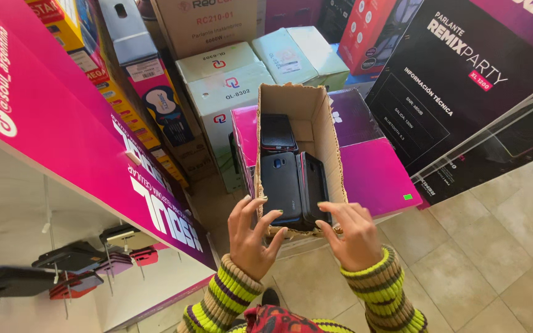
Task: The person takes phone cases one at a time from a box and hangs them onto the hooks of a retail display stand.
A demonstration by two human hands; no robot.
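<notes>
My left hand (249, 237) and right hand (353, 237) are open, fingers spread at the near end of a long brown cardboard box (316, 123). I grip nothing. Dark phone cases (285, 185) stand inside it. The box sits on a pink carton (374, 172) above the tan tile floor (488, 259). Big black (445, 86), white (232, 86) and red boxes (371, 31) crowd behind. A pink sign (63, 123) runs along the left shelf. My sleeves are cut off.

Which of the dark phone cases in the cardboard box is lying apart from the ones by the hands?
The dark case at the far end of the cardboard box. It lies alone, while the others stand bunched at the near end, by the left hand and right hand.
</notes>
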